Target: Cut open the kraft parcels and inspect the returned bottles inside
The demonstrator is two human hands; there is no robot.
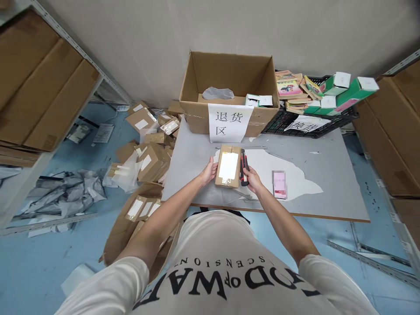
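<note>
The left hand [209, 171] is curled around the near left edge of a small cardboard parcel [229, 166], steadying it on the grey worktop [328, 175]. The right hand [252, 179] is closed on a red and black utility knife [243, 167], which lies along the parcel's right side, touching it or just beside it. The parcel is a flat brown box, sealed with glossy clear tape, with a blank white label on top. It sits near the front edge of the worktop. Behind the parcel stands a large open carton [229, 87] of plain corrugated board; a white paper sheet [229, 122] on its front reads "退货区". Right of the parcel lies a small pink slip [279, 184], its print blurred. Left of the parcel, beyond the worktop's edge, more taped brown parcels [147, 157] are heaped.
</note>
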